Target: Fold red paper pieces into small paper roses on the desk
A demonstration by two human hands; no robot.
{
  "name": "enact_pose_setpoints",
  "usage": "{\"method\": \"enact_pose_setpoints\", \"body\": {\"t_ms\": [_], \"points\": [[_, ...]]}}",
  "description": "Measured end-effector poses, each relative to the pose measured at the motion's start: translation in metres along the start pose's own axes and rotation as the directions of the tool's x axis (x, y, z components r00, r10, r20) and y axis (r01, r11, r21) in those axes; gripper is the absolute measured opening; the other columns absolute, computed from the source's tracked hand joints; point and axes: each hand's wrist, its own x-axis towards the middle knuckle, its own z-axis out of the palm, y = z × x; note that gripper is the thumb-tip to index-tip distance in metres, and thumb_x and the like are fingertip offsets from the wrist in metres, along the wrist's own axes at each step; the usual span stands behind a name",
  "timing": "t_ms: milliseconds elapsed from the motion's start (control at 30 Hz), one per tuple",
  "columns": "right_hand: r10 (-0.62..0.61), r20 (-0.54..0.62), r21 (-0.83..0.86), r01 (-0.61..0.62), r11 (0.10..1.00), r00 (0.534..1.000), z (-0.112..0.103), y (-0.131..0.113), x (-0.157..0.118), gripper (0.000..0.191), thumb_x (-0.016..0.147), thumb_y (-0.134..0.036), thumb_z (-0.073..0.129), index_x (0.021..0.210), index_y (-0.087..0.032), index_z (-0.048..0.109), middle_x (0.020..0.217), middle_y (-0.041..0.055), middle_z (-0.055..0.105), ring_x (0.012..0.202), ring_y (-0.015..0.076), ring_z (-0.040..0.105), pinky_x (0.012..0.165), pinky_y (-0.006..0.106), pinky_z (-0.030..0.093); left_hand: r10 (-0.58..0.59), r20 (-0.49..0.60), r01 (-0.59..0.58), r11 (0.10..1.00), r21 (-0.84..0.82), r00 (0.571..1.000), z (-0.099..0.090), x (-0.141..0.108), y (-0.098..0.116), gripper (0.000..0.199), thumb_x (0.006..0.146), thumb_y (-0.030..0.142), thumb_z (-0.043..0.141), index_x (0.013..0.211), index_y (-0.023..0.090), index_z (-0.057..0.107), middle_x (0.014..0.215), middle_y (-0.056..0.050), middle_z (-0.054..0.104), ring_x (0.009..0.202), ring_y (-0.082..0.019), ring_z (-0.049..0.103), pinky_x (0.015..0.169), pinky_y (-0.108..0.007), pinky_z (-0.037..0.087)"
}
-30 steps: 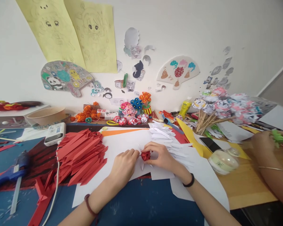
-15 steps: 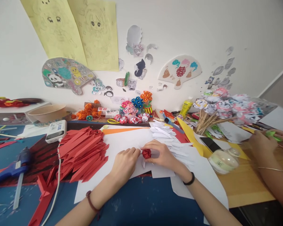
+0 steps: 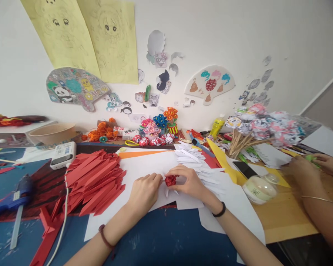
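Note:
A small red folded-paper ball (image 3: 170,180) sits between the thumb and fingers of my right hand (image 3: 189,183), above the white paper sheet (image 3: 152,162). Thin white paper ends poke out below it. Just to its left, my left hand (image 3: 147,190) is closed in a pinch. A pale narrow strip seems to run from those fingertips to the ball, though most of it is hidden. Left of my hands lies a heap of red paper strips (image 3: 98,181). White paper strips (image 3: 192,157) are spread to the right, behind my right hand.
At left lie a blue glue gun (image 3: 19,197), a white power bank (image 3: 63,155) and its cable. Paper flowers (image 3: 151,127) line the wall. To the right are a jar (image 3: 259,189), a phone (image 3: 245,169) and another person's hands (image 3: 305,171) with something green.
The view has shifted slightly, moving everything a little to the left. My hands keep their grip around the red ball, which looks slightly turned. The other person's hands have moved a bit.

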Motion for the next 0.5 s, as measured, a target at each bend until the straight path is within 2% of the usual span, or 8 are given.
{"method": "enact_pose_setpoints", "body": {"t_ms": [333,500], "points": [[0.014,-0.010,-0.009,-0.014,1.000,1.000,-0.0010,-0.0013,-0.0012,0.031,0.077,-0.035,0.081,0.105,-0.025,0.073,0.098,0.0057,0.072,0.093,0.0224,0.063,0.085,0.038,0.051,0.028,0.015,-0.028,0.999,0.020,1.000,-0.0021,0.0001,0.0003,0.020,0.098,0.020,0.039,0.095,0.021,0.059,0.082,-0.002,0.065,0.072,-0.018,0.062,0.060,-0.028,0.038],[-0.005,0.006,-0.026,0.005,1.000,1.000,-0.0004,-0.0004,0.0000,0.033,0.081,-0.030,0.076,0.112,-0.024,0.070,0.111,0.0074,0.068,0.105,0.0232,0.062,0.094,0.040,0.050,0.060,0.007,-0.060,0.997,0.054,0.998,-0.0017,-0.0005,0.0008,0.019,0.093,0.012,0.042,0.089,0.020,0.059,0.080,-0.003,0.065,0.073,-0.019,0.062,0.065,-0.030,0.041]]}}
